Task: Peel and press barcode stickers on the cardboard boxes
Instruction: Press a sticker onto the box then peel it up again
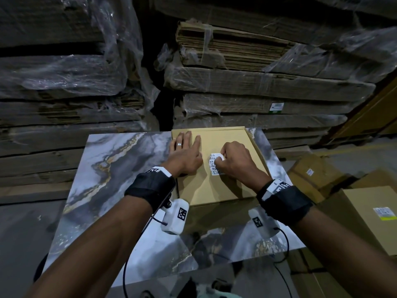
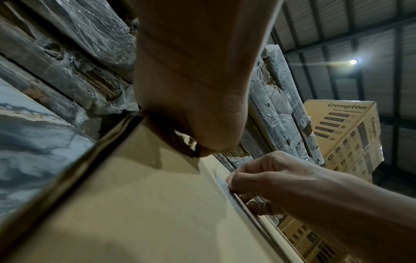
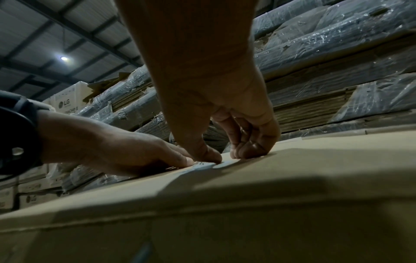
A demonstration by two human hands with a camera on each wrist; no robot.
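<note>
A flat, tan cardboard box point(image 1: 232, 186) lies on the grey marble-patterned desk point(image 1: 120, 168), just right of the middle of the head view. On its top face sits a small white barcode sticker point(image 1: 215, 164), directly beneath and left of the right hand point(image 1: 236, 162). That hand is curled, knuckles up; in the right wrist view its thumb point(image 3: 203, 152) presses down on the sticker's near edge while the bent fingers point(image 3: 249, 147) rest on the cardboard just beside it. Whether the sticker is fully stuck down cannot be told. The left hand point(image 1: 184, 155) lies flat on the box at centre frame, fingers straight and spread toward the far left corner, a silver ring point(image 1: 179, 144) on one finger; it is just left of the sticker, close but not on it. Plastic-wrapped stacks of flattened cardboard point(image 1: 257, 82) fill the upper half of the frame. More brown boxes with labels point(image 1: 369, 214) sit at lower right.
</note>
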